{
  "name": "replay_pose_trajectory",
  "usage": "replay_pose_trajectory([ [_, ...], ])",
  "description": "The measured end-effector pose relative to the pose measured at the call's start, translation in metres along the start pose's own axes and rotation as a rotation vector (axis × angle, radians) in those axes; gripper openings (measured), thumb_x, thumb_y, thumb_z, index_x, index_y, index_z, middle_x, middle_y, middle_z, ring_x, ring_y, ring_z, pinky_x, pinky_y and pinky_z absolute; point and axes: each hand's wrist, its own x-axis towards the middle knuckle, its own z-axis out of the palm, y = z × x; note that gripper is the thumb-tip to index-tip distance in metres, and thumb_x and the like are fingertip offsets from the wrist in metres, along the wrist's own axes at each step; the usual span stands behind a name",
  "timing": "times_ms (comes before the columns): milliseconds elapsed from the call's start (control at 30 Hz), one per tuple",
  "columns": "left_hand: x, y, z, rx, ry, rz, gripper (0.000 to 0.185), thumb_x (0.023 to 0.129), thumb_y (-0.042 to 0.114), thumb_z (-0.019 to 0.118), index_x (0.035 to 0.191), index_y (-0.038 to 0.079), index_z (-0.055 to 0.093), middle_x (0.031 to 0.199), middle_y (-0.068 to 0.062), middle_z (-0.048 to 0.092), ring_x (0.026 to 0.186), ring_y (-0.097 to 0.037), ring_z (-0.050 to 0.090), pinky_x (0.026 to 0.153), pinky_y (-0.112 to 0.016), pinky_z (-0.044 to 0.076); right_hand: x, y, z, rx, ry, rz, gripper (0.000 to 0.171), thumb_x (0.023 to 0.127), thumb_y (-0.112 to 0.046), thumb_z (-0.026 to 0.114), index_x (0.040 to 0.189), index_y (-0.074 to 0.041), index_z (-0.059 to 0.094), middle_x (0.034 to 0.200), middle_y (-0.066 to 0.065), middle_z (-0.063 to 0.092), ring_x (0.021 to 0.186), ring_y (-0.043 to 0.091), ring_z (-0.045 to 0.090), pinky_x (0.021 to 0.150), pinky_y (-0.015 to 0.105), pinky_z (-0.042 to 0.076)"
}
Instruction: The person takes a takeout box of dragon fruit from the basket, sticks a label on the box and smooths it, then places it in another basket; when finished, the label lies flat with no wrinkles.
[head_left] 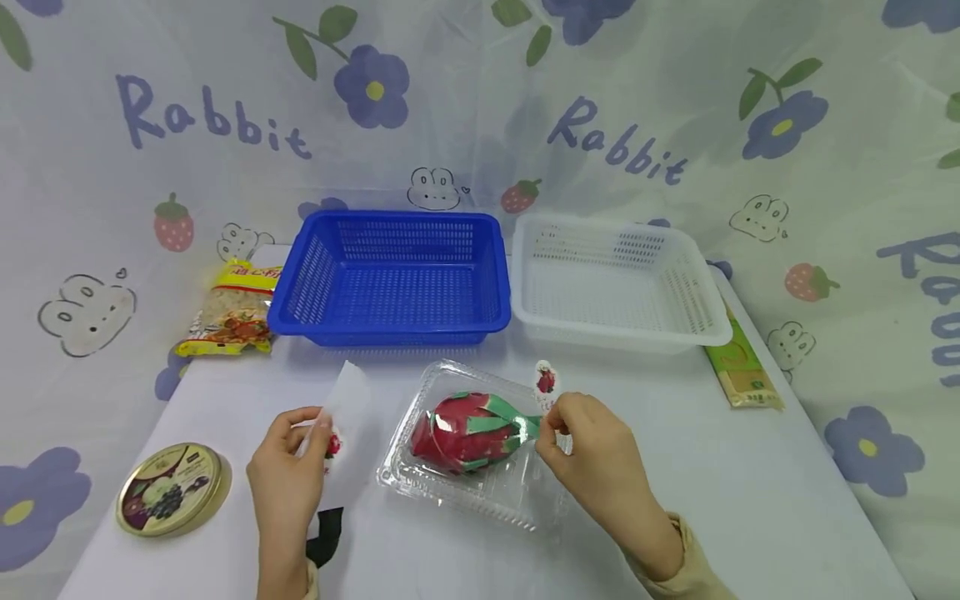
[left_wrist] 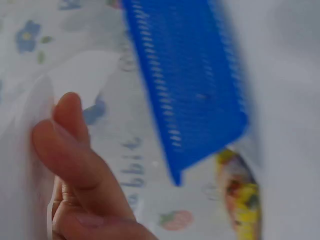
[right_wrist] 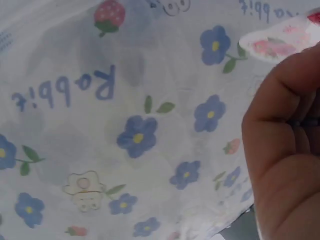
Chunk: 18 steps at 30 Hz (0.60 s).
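Observation:
My left hand (head_left: 288,462) pinches a white sticker sheet (head_left: 348,408) between thumb and fingers, a red fruit print showing low on it. In the left wrist view the same hand (left_wrist: 85,175) holds the sheet's pale edge at the left. Between finger and thumb of my right hand (head_left: 596,442) is a small white sticker (head_left: 546,379) with a red dragon fruit picture; it also shows in the right wrist view, over the fingertips. Below and between the hands lies a clear plastic box (head_left: 420,479), with a red and green dragon fruit (head_left: 468,433) inside.
A blue basket (head_left: 390,329) and a white basket (head_left: 622,329) stand side by side at the back. Left of them lies a yellow food packet (head_left: 232,308); a round tin (head_left: 172,490) sits front left. A green packet (head_left: 742,362) is at right, a black piece (head_left: 325,537) by the left wrist.

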Motion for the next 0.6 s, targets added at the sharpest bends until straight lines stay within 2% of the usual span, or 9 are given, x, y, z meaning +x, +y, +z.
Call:
replay_pose_trajectory([
  [67, 0.009, -0.013, 0.0, 0.099, -0.044, -0.052, 0.024, 0.094, 0.024, 0.062, 0.114, 0.011, 0.064, 0.089, -0.013, 0.075, 0.054, 0.0, 0.049, 0.05, -0.022, 0.037, 0.004, -0.006, 0.005, -0.123, -0.048, -0.062, 0.027, 0.059, 0.005, 0.068, 0.068, -0.01, 0.048, 0.061, -0.004, 0.048, 0.056, 0.007, 0.042, 0.048, 0.016, 0.037],
  [133, 0.014, -0.025, 0.002, 0.155, -0.099, -0.09, 0.028, 0.094, 0.025, 0.06, 0.118, 0.01, 0.062, 0.097, -0.018, 0.073, 0.054, -0.007, 0.053, 0.048, -0.026, 0.037, 0.008, -0.013, 0.01, -0.197, -0.13, -0.094, 0.029, 0.058, 0.004, 0.069, 0.066, -0.01, 0.045, 0.057, -0.003, 0.044, 0.052, 0.008, 0.037, 0.045, 0.017, 0.031],
  [233, 0.019, -0.037, 0.006, 0.186, -0.145, -0.113, 0.032, 0.094, 0.023, 0.06, 0.121, 0.006, 0.059, 0.101, -0.022, 0.072, 0.061, -0.021, 0.062, 0.05, -0.027, 0.038, 0.015, -0.022, 0.018, -0.263, -0.254, -0.09, 0.03, 0.058, 0.002, 0.07, 0.064, -0.01, 0.043, 0.054, -0.002, 0.042, 0.048, 0.009, 0.037, 0.043, 0.018, 0.028],
  [300, 0.021, -0.041, 0.009, 0.185, -0.149, -0.108, 0.033, 0.093, 0.02, 0.061, 0.121, 0.003, 0.059, 0.1, -0.023, 0.072, 0.07, -0.028, 0.064, 0.053, -0.027, 0.038, 0.019, -0.027, 0.023, -0.293, -0.319, -0.061, 0.03, 0.059, 0.002, 0.07, 0.064, -0.01, 0.043, 0.053, -0.001, 0.044, 0.046, 0.011, 0.041, 0.04, 0.02, 0.029],
  [433, 0.022, -0.045, 0.014, 0.193, -0.155, -0.115, 0.033, 0.093, 0.02, 0.06, 0.121, 0.002, 0.059, 0.104, -0.024, 0.07, 0.084, -0.037, 0.065, 0.059, -0.032, 0.042, 0.025, -0.034, 0.031, -0.31, -0.43, 0.03, 0.028, 0.06, 0.001, 0.072, 0.062, -0.009, 0.046, 0.054, 0.002, 0.052, 0.047, 0.014, 0.051, 0.038, 0.025, 0.039],
  [533, 0.019, -0.043, 0.017, 0.234, -0.146, -0.101, 0.035, 0.093, 0.022, 0.059, 0.122, 0.002, 0.059, 0.119, -0.028, 0.062, 0.101, -0.046, 0.057, 0.074, -0.047, 0.045, 0.028, -0.038, 0.035, -0.261, -0.527, 0.099, 0.021, 0.061, 0.001, 0.072, 0.066, -0.007, 0.052, 0.058, 0.004, 0.058, 0.051, 0.016, 0.057, 0.038, 0.028, 0.043],
  [600, 0.014, -0.038, 0.019, 0.249, -0.111, -0.057, 0.035, 0.092, 0.021, 0.061, 0.121, 0.001, 0.06, 0.127, -0.03, 0.055, 0.11, -0.05, 0.049, 0.084, -0.056, 0.041, 0.029, -0.04, 0.038, -0.211, -0.579, 0.125, 0.018, 0.062, 0.001, 0.069, 0.068, -0.006, 0.054, 0.06, 0.005, 0.06, 0.051, 0.016, 0.057, 0.038, 0.028, 0.042],
])
